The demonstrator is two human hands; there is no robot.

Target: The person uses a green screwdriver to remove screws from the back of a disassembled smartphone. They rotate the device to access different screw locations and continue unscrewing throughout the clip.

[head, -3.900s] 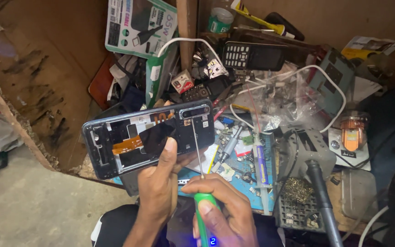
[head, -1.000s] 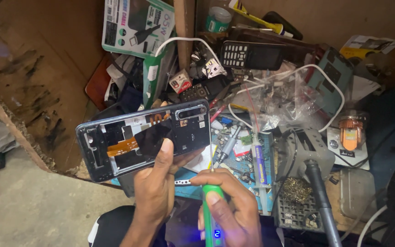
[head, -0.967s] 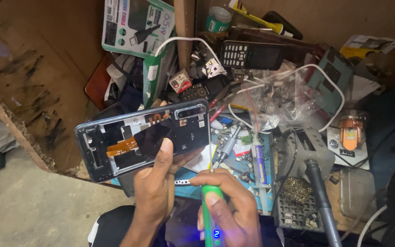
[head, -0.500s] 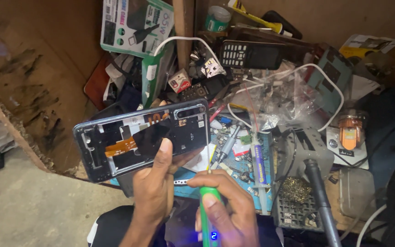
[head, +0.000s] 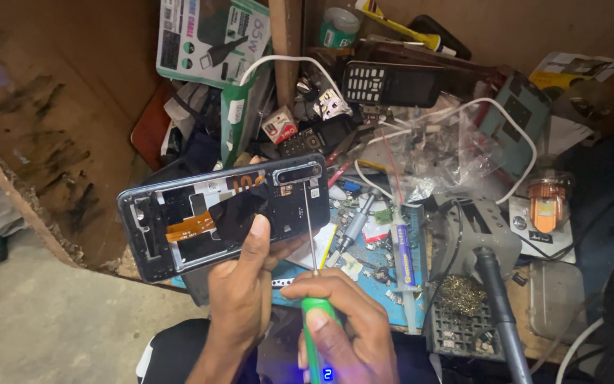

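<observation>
The left hand (head: 239, 299) grasps an opened smartphone (head: 225, 213), back cover off, holding it up over the near left part of the cluttered workbench (head: 364, 306), thumb pressed across the lower middle of the exposed interior. An orange flex cable (head: 190, 227) shows inside, left of the thumb. The right hand (head: 346, 334) is closed around the green handle of an electric screwdriver (head: 312, 284); its thin shaft runs upward and the tip meets the phone just below the camera strip, at the upper right of the frame.

Judgement on the step in hand, driving a small screw at that corner: the bit should stay square to the phone's plane, since a slender shaft tilted off axis may slip and score the board. Light downward pressure appears sufficient. The thumb is well placed to brace the chassis; it should stay clear of the flex cable. Holding the phone in the air leaves any freed screw liable to fall among the loose parts on the blue mat (head: 374, 256) below; whether the bit is magnetised cannot be told.
</observation>
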